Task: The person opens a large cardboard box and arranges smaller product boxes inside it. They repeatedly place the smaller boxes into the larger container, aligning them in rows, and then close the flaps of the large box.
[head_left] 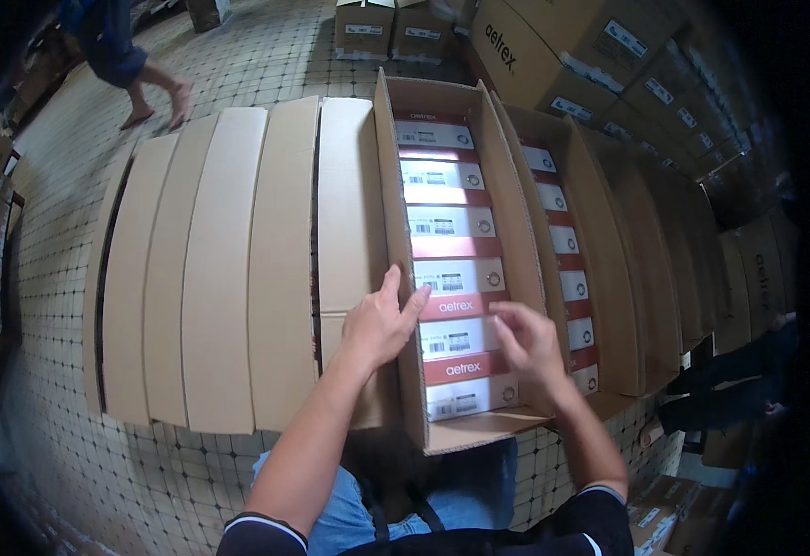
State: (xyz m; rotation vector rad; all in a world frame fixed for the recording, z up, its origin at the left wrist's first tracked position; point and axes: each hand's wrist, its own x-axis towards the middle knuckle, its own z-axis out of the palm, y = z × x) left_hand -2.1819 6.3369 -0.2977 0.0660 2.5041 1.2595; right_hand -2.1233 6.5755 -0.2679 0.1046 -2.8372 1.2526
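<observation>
A long open cardboard carton (394, 222) stands in front of me, holding a row of white and red shoe boxes (451, 275) with labels on their ends. My left hand (379, 324) straddles the carton's left wall, thumb on the inner side and fingers on the outer side. Above the nearer shoe boxes hovers my right hand (530, 345), slightly blurred. Its fingers curl in toward the thumb, and whatever may be between them is hidden.
Several closed cartons (219, 269) stand side by side at left. To the right, another open carton (553, 167) holds shoe boxes, beside more cartons. Stacked cartons (562, 56) rise at the far right. Someone's bare legs (150, 83) show at far left; another person's dark trousers (734, 375) at right.
</observation>
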